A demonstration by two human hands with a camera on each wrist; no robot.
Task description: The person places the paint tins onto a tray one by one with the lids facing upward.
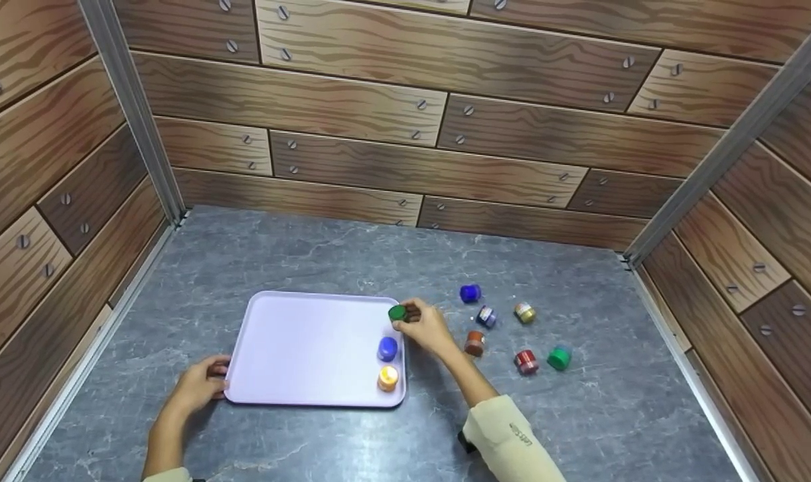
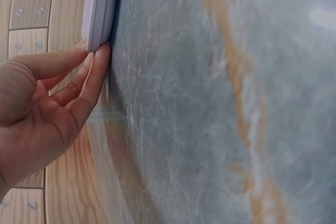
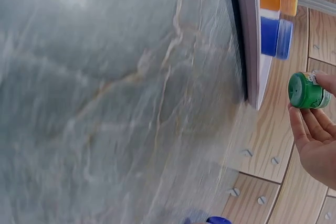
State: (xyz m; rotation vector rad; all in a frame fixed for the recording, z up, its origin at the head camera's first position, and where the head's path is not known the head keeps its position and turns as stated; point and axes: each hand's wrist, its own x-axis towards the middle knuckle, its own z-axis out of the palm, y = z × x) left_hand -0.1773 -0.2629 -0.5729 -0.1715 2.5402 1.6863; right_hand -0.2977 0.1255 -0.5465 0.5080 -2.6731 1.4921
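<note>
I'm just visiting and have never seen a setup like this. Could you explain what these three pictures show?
Happily. There's no machine arm here, just a person's two bare hands. The wide picture comes from a camera worn on the head, looking forward and down. The other two come from cameras on the left and right wrists, each seeing that hand's work close up.

The left hand pinches the edge of a lilac tray. The right hand holds a small green jar in the air by the tray's right side. On the tray stand a blue jar and an orange jar. To the right, six more jars lie scattered on the grey marbled surface, including a red one.
</note>
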